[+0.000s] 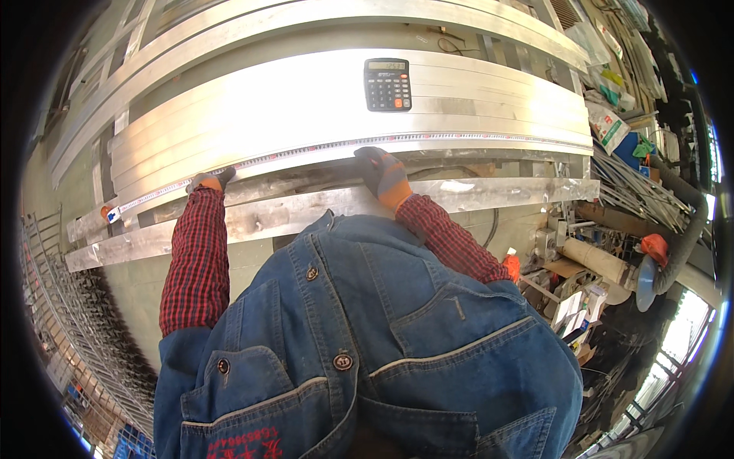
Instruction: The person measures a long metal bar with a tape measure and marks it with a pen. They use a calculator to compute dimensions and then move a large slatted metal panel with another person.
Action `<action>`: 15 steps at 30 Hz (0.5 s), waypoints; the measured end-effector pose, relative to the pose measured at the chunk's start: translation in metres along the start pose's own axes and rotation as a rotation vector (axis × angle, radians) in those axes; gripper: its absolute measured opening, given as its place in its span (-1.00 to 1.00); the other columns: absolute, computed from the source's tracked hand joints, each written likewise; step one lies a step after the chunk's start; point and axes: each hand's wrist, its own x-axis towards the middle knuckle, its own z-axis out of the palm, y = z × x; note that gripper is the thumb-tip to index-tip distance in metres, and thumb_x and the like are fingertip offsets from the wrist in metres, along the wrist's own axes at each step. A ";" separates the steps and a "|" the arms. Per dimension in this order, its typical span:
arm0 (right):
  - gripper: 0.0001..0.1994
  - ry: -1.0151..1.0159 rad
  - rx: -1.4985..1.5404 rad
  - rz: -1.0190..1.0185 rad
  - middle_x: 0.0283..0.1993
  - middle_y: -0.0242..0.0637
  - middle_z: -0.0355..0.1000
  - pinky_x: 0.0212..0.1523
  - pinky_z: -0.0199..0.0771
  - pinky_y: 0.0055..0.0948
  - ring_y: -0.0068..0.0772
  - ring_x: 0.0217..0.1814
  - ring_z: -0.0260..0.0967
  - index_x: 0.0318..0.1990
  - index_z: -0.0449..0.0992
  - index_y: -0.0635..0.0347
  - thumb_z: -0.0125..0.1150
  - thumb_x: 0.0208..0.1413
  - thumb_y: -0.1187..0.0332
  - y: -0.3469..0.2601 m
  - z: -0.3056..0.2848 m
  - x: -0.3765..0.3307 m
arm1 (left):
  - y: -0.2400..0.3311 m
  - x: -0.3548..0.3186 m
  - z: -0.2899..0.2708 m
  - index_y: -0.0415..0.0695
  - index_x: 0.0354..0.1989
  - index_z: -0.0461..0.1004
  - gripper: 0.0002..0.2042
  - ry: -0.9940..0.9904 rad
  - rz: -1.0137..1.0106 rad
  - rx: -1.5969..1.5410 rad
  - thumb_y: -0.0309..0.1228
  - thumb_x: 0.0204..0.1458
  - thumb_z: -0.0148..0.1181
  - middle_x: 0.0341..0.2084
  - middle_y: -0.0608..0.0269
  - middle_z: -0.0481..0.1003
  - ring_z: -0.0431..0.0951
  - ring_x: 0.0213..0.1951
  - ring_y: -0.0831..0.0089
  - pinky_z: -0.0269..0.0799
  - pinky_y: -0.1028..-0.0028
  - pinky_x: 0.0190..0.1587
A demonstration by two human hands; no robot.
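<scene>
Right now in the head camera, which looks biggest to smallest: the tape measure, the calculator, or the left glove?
1. Tape measure, the longest.
2. Calculator.
3. Left glove, partly hidden and nearer, so less sure.

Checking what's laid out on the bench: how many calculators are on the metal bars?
1. The black calculator lies on the pale metal bars, beyond the tape measure; others may be hidden.

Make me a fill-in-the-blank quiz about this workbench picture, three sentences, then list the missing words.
1. On the pale metal sheets lies a black ____.
2. Both gloved hands, left hand and right hand, press on a long ____ stretched along the sheets' front edge.
3. The person's shirt sleeves are red and black ____.

Missing words: calculator; tape measure; plaid
</scene>
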 end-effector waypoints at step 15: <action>-0.73 0.054 0.007 0.086 -0.08 0.04 0.68 0.06 0.64 -0.08 0.08 -0.01 0.67 0.06 0.67 0.14 0.31 0.33 0.21 -0.011 0.018 -0.005 | 0.023 -0.024 -0.023 -0.20 0.33 0.60 -0.02 -0.132 -0.028 0.068 0.45 -0.03 0.40 0.31 -0.06 0.59 0.61 0.30 0.14 0.50 0.25 0.32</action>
